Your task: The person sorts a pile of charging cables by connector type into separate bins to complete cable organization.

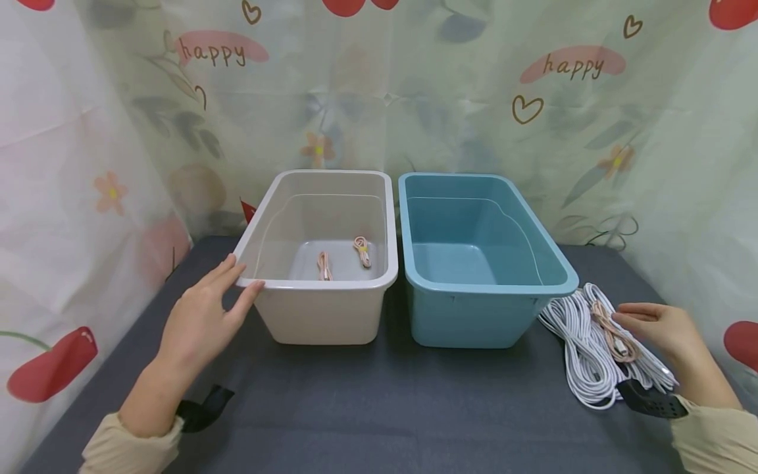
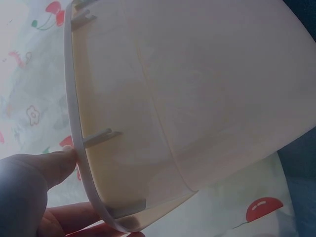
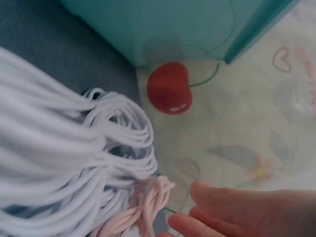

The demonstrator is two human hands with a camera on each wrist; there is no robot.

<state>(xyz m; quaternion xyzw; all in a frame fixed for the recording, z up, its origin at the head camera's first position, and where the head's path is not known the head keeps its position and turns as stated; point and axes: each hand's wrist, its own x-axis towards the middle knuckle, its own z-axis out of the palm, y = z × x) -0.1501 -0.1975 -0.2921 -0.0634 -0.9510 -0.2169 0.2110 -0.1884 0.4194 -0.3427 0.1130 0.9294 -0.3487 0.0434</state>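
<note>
My left hand (image 1: 201, 322) rests on the near left corner of a beige plastic bin (image 1: 322, 313), thumb on the front rim and fingers along the side. Two small tied pink cables, one nearer (image 1: 324, 266) and one farther (image 1: 362, 253), lie on the bin's floor. At the right, my right hand (image 1: 672, 336) hovers beside a coiled pink cable (image 1: 618, 342) lying on a heap of white cables (image 1: 574, 339). In the right wrist view the thumb and fingers are slightly parted, just short of the pink cable (image 3: 148, 205), with nothing between them.
A blue plastic bin (image 1: 464, 319) stands right of the beige one, and the white cables lie by its near right corner. Dark cloth (image 1: 379, 415) covers the table. Printed curtains (image 1: 385, 85) hang behind and at both sides.
</note>
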